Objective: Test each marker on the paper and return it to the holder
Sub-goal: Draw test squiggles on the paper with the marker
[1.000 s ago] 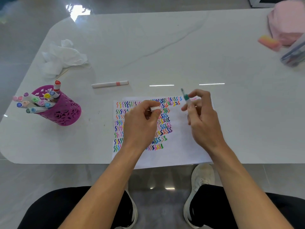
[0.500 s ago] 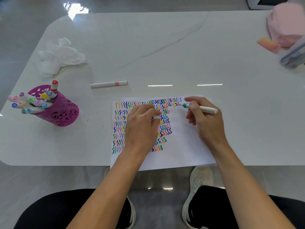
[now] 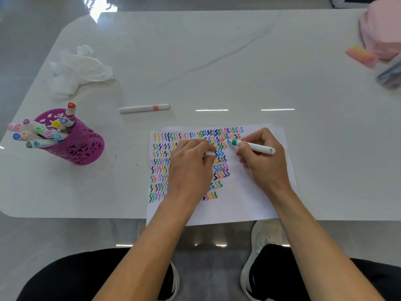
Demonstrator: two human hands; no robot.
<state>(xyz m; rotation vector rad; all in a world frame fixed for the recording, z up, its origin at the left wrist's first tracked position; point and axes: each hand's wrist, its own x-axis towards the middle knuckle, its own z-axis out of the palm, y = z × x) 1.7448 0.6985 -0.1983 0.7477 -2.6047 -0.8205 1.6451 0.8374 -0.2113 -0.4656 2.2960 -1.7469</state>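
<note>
A white paper (image 3: 243,198) covered in rows of coloured squiggles lies at the table's near edge. My right hand (image 3: 263,161) grips an uncapped teal marker (image 3: 252,146), its tip touching the paper near the upper rows. My left hand (image 3: 191,168) rests on the paper and pinches the marker's white cap (image 3: 210,153). A purple perforated holder (image 3: 73,142) at the left, tilted, holds several capped markers (image 3: 41,132). One white marker with a pink band (image 3: 144,108) lies loose on the table beyond the paper.
Crumpled white tissue (image 3: 76,70) lies at the far left of the white table (image 3: 217,61). A pink bag (image 3: 382,31), an orange-pink block (image 3: 360,55) and a clear pouch (image 3: 390,74) sit at the far right. My knees and shoes show below the table edge.
My right hand turned the teal marker from pointing upward to tip-down and brought its tip onto the paper. My left hand stayed on the sheet holding the cap.
</note>
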